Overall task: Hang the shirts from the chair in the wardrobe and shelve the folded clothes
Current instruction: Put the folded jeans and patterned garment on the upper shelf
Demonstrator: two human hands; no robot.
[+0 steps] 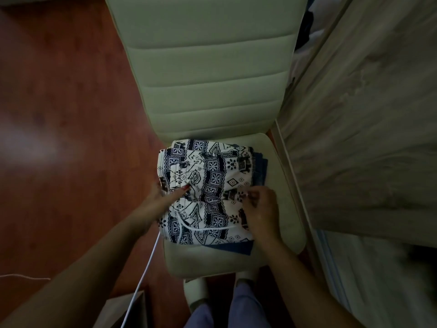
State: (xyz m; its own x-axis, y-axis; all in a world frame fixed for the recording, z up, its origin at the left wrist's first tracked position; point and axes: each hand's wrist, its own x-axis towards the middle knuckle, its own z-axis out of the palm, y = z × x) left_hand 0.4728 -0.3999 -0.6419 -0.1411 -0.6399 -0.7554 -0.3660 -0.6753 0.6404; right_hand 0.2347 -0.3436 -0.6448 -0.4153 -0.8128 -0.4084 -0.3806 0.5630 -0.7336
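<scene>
A folded white garment with a dark blue geometric print lies on top of a folded blue garment on the seat of a pale green chair. My left hand holds the stack's left edge, thumb on top of the printed cloth. My right hand grips the right side of the printed cloth, fingers pinched on it. A white drawstring lies across the near part of the print. No shirts hang on the chair back.
A light wood-grain wardrobe door stands close on the right of the chair, with dark clothes visible behind it. Red-brown wooden floor spreads to the left. A white cable runs down from the seat's left edge.
</scene>
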